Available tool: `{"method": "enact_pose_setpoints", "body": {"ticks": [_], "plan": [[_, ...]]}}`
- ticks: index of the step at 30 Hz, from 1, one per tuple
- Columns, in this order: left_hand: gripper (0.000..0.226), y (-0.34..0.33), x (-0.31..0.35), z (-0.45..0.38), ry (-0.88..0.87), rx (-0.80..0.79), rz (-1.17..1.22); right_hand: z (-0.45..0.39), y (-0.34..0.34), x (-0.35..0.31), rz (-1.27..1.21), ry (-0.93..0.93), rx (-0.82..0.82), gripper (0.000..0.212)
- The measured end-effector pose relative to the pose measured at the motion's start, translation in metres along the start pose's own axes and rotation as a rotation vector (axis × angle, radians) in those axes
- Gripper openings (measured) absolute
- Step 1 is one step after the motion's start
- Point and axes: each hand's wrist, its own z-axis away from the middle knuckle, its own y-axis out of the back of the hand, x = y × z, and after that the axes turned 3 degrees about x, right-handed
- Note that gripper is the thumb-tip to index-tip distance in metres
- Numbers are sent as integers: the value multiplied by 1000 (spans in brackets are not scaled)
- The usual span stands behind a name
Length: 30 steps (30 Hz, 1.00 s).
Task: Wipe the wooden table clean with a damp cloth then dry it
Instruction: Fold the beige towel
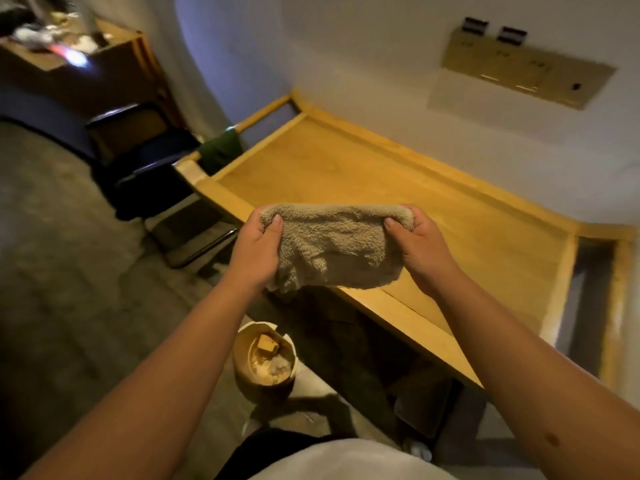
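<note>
The cloth [332, 247], a beige-grey terry towel, is held in the air above the near-left part of the wooden table [467, 216], stretched sideways between both hands with its lower edge hanging loose just over the table's front rail. The left hand [258, 247] grips the cloth's upper left corner: the thumb lies on the near face of the fabric and the fingers are curled behind it, out of sight. The right hand [415, 251] grips the upper right corner in the same manner, thumb pressed on the near face and fingers wrapped round the bunched edge. Both forearms extend forward from the bottom of the view. The table is a pale wooden unit with a flat top framed by raised side and rear rails; its rear edge stands against a white wall [346, 64]. A dark green cloth [221, 150] is draped over the rail at the table's far left end. A gold-coloured panel [526, 67] carrying two dark rectangular fittings is fixed to the wall above the table. On the floor [69, 271], below the cloth and beside the table's front edge, stands a round bin [265, 362] holding crumpled paper and a small box. A dark chair [149, 168] stands left of the table, and farther left a wooden desk [86, 60] carries blurred clutter that cannot be identified.
</note>
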Motion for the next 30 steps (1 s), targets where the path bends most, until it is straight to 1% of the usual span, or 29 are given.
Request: {"method": "enact_pose_setpoints", "body": {"ticks": [4,7,11,14,17,21,22,26,30], "plan": [[22,73,-14,7,2,95,11,0,-68,-8,46,36,-125,15],[28,130,-23,14,27,171,0,1,-126,-17,62,52,-185,15],[25,204,-40,17,45,245,-9,1,-203,-23,69,71,-262,10],[21,257,-53,12,77,276,-15,2,-260,-28,85,108,-313,15],[21,306,-63,7,107,329,-36,1,-309,-31,110,141,-375,21],[38,357,-71,1,124,360,-48,-5,-363,-32,116,150,-433,17],[39,366,-74,-2,132,371,-52,-7,-375,-32,118,149,-444,16],[24,400,-83,-23,136,412,-54,-23,-418,-33,120,165,-473,14],[23,428,-86,-59,141,398,-54,-51,-454,-32,101,184,-463,18]]}}
